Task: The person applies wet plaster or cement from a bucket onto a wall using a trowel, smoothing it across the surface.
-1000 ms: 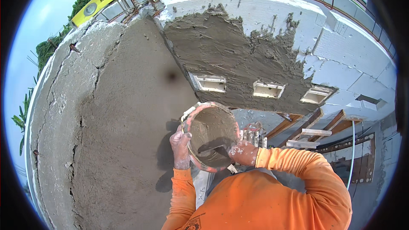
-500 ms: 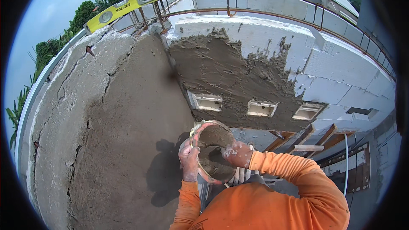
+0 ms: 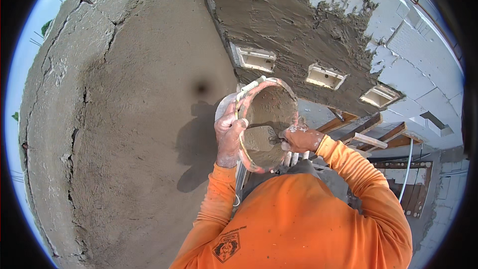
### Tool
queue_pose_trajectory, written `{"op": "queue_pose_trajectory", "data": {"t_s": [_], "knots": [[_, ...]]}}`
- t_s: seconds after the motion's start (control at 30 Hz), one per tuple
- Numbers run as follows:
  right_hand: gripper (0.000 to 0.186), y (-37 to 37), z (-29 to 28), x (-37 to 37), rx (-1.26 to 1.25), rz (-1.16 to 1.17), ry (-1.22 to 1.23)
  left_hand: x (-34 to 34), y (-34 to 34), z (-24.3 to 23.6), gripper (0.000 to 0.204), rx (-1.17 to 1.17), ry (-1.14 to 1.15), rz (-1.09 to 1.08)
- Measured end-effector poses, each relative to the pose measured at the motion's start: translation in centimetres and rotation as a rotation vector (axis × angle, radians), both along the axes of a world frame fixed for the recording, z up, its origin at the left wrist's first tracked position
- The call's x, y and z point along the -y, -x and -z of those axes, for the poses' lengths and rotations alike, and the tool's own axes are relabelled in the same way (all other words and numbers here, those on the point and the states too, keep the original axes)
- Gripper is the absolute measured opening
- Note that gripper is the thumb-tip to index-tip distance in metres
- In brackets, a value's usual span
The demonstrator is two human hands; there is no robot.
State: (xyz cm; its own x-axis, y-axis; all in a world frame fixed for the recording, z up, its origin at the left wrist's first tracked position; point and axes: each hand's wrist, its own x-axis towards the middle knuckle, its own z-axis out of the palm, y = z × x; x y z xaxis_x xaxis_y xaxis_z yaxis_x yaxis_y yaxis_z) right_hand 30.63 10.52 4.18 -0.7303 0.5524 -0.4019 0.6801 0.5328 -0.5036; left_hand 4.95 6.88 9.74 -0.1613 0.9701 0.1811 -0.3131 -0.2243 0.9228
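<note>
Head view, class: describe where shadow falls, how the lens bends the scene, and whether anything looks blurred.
In the head view, hard daylight throws the person's dark shadow onto the plastered wall beside the bucket; the fisheye curves the wall's edge and the white blocks toward a black rim; left hand, right hand and mortar look sharp, without visible motion blur.

The left hand [image 3: 228,137] grips the rim of a tilted bucket [image 3: 266,119] holding wet mortar [image 3: 261,142]. The right hand [image 3: 300,138] reaches inside, touching the mortar. Behind stand a plastered wall [image 3: 134,119] and white blocks [image 3: 423,69] partly coated in mortar.
</note>
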Motion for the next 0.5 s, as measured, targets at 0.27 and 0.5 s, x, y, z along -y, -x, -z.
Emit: {"op": "queue_pose_trajectory", "data": {"t_s": [0.27,0.5], "knots": [[0.035,0.0,1.0,0.2,-0.469,0.189,0.232,1.0,-0.2,0.5,0.005,0.136,0.048,-0.195],[0.036,-6.7,-5.0,-3.5,-0.287,0.054,0.119,0.0,0.4,4.0,0.029,0.474,-0.116,-0.035]]}}
